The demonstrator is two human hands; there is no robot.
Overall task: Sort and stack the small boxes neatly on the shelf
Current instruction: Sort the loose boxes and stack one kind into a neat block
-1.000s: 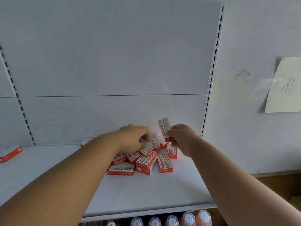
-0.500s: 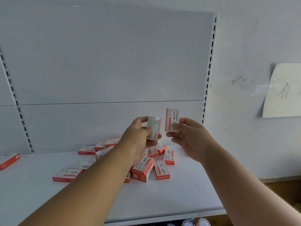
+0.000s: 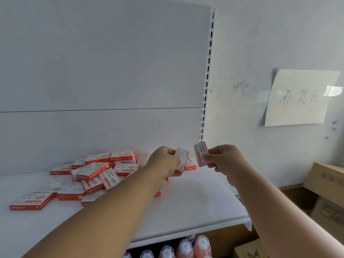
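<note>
Hands (image 3: 164,162) (image 3: 222,158) each pinch one box (image 3: 182,162) (image 3: 200,154) — grip closed, boxes apart.

Two small red-and-white boxes were held upright above the white shelf (image 3: 195,198), near its right end. One box (image 3: 182,160), tilted slightly with the marking "24/6" along its red lower edge, sat in the grip of the left hand (image 3: 163,164). The other box (image 3: 201,154) stood just beside it, apart by a narrow gap, pinched by the right hand (image 3: 223,161), its printed face turned toward the camera. Behind and to the left, a loose pile of matching boxes (image 3: 96,172) lay scattered across the shelf, some flat, some leaning on one another. One flat box (image 3: 30,201) lay nearest the front left edge.
</note>
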